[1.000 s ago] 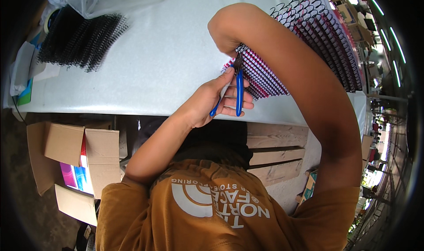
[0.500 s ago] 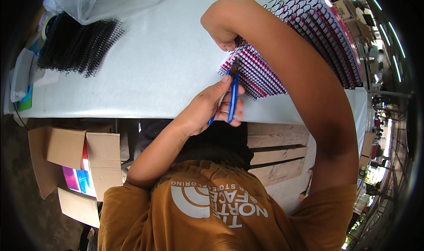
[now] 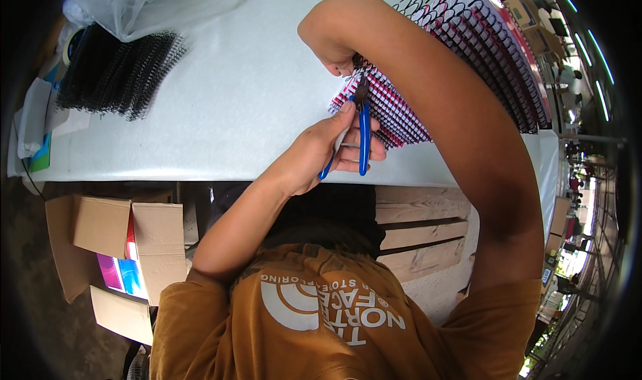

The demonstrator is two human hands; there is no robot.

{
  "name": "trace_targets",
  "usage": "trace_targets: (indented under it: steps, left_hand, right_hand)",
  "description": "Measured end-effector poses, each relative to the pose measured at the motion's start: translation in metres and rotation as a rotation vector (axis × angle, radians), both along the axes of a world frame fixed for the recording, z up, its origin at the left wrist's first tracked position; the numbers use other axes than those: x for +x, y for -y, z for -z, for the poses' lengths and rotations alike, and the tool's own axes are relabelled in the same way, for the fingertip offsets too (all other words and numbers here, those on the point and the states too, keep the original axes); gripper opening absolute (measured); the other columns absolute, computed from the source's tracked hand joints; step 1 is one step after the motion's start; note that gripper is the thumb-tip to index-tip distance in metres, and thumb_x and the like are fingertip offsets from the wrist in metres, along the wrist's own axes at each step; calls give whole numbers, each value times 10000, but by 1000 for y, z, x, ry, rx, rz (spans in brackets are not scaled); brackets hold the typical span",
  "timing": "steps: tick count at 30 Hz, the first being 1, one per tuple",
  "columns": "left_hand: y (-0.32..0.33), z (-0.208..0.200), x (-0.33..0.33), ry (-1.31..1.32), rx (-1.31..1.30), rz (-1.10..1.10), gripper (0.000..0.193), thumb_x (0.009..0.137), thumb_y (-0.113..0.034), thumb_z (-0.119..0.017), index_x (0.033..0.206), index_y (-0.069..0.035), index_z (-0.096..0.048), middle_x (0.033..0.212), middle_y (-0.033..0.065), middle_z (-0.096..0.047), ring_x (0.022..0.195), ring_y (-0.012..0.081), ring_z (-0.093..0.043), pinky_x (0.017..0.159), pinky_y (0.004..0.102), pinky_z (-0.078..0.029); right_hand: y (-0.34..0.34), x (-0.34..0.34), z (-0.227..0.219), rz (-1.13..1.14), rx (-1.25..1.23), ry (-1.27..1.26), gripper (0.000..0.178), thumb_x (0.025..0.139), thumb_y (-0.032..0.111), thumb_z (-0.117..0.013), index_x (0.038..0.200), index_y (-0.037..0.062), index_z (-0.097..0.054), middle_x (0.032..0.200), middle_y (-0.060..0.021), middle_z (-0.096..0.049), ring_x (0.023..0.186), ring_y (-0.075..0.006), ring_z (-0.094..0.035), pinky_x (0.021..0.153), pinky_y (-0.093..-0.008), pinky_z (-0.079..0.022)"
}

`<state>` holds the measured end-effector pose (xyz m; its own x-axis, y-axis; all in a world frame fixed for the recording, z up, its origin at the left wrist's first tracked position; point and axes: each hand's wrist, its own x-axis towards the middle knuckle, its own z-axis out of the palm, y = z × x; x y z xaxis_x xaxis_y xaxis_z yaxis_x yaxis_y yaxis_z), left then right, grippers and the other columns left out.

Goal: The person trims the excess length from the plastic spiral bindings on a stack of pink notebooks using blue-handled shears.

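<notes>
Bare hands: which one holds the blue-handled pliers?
The left hand, lower in view, holds the pliers; the right hand is at the black-coiled, pink-and-white stack.

Light: bright, even on tabletop [image 3: 227, 106] | glare: strip lights [image 3: 601, 101], far right | floor [image 3: 33, 266]: dim | rim: blackened, bent | far background: blurry

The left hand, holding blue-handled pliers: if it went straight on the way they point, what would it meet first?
Most likely, the pliers in the left hand would first meet the spiral-bound stack, near the right hand. Depth is unclear, so they may already touch it.
</notes>
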<state>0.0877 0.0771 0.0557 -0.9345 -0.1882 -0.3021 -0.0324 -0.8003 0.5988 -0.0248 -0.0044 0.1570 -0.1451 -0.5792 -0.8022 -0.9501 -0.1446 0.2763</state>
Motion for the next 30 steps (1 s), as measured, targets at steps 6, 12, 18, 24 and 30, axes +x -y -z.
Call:
trace_targets:
  steps: [6,12,18,24,30]
  left_hand:
    - [6,7,14,-105,-90,65,544,960,-511,-235,1007,-41,-505,732,51,-516,603,145,-517,581,286,-494]
    - [0,0,6,-96,-130,135,593,969,-491,-203,1189,-13,-475,988,159,-614,949,243,-623,793,325,-503]
    - [-3,-4,4,-71,-99,144,586,971,-484,-196,1179,-13,-475,985,141,-607,950,258,-624,775,330,-507]
    - [0,-5,0,-60,-118,67,570,970,-484,-207,1145,-21,-489,910,122,-598,874,245,-634,734,325,-511]
    - [6,2,11,-79,-104,69,538,975,-466,-215,1084,-23,-500,809,95,-565,715,216,-611,650,321,-513]
  right_hand:
    - [0,1,-10,44,-73,-26,188,660,50,-736,847,57,-726,842,-99,-689,771,-222,-645,657,-364,-505]
    - [-4,0,-16,30,-83,-31,187,661,53,-733,847,56,-724,842,-100,-688,770,-223,-644,657,-365,-504]
    - [-6,-1,-16,27,-103,-22,185,662,56,-731,847,56,-722,842,-101,-687,770,-224,-643,657,-366,-502]
    - [-7,-3,-18,28,-138,-16,184,663,60,-728,847,55,-720,842,-101,-686,769,-225,-642,657,-366,-501]
    - [-1,-1,-15,1,-155,12,183,664,63,-726,846,54,-718,841,-102,-684,769,-225,-641,657,-367,-500]
